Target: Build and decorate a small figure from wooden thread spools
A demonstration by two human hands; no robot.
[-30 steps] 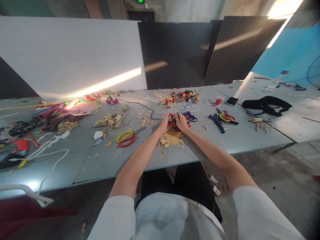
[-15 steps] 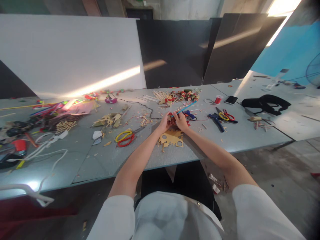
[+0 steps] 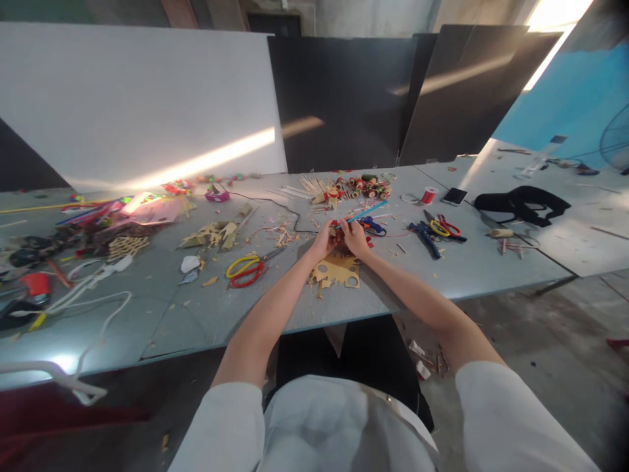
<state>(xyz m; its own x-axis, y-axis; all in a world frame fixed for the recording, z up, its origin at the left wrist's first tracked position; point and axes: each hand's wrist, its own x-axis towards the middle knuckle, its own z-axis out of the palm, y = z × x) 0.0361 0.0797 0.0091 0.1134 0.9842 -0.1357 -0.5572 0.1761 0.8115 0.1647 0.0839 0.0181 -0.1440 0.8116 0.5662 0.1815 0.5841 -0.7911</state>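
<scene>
While both hands meet above the near edge of the desk, a little right of its middle, the right hand pinches a thin blue stick between thumb and fingers, its free end slanting toward the far edge. The left hand is curled nearly closed round a small reddish piece — mostly hidden by the fingers, so its shape cannot be told.

Just below the hands, near the front edge, lies a tan sheet with round holes and ragged sides. A blue tool rests just beside the right hand, on its far side. Scissors with one yellow and one red handle lie left of the sheet, and tan scraps spread beyond them.

Toward the far edge, thin sticks fan out beside a heap of red and green pieces. Farther right are dark blue pliers, a second pair of scissors, a red spool and a phone — then a black curved item. A colourful pile covers part of the desk's left side.
</scene>
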